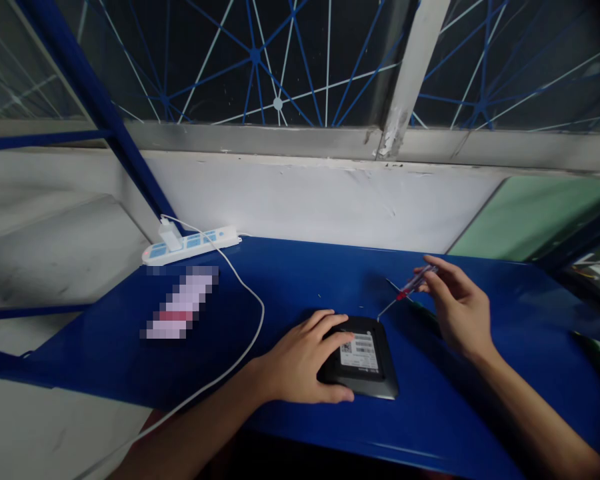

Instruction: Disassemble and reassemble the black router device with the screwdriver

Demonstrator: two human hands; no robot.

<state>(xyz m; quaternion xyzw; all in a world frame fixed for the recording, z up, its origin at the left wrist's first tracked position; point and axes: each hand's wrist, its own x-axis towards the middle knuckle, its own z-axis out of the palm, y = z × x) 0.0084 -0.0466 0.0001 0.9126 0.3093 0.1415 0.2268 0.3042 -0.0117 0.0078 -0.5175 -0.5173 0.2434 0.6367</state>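
Note:
A flat black device (387, 380) with rounded corners lies on the blue table (300, 267), its white printed label (364, 353) facing up. My left hand (307, 360) spans its left part, thumb at the near edge and fingers spread toward the far edge, gripping it against the table. Pinched in the fingers of my right hand (455, 300) is a screwdriver (405, 291) with a clear and red handle. Its thin shaft slants down to the device's far right corner, where the tip appears to touch. Whether a screw sits there is too small to tell.
Beneath my right hand lies a dark, thin tool (425, 317), partly covered. Two tiny pieces rest beyond the device. At the back left stands a white power strip (195, 245) with a plugged-in adapter; its white cable (263, 310) curves across the table. A pixelated phone-shaped item (183, 303) lies nearby.

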